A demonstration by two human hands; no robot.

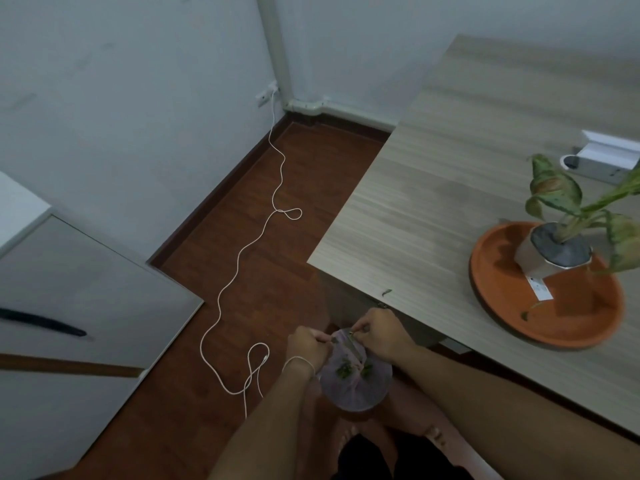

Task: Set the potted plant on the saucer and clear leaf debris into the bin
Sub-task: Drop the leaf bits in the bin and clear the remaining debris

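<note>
The potted plant (554,249), in a white pot with spotted green leaves, stands on the orange saucer (568,317) at the right of the wooden table (433,188). On the floor below the table's corner sits a small bin (355,379) lined with a pale bag, green leaf bits inside. Both hands hover over its far rim. My left hand (306,346) pinches the bag's edge on the left. My right hand (379,332) pinches a thin strip of something at the rim; I cannot tell what it is. One leaf scrap (386,292) lies at the table's edge, another (526,315) on the saucer.
A white cable (242,258) snakes over the dark wooden floor from a wall socket (266,93) to near my left arm. A white cabinet (76,306) stands at the left. A white box (606,157) sits at the table's far right. My bare feet are beside the bin.
</note>
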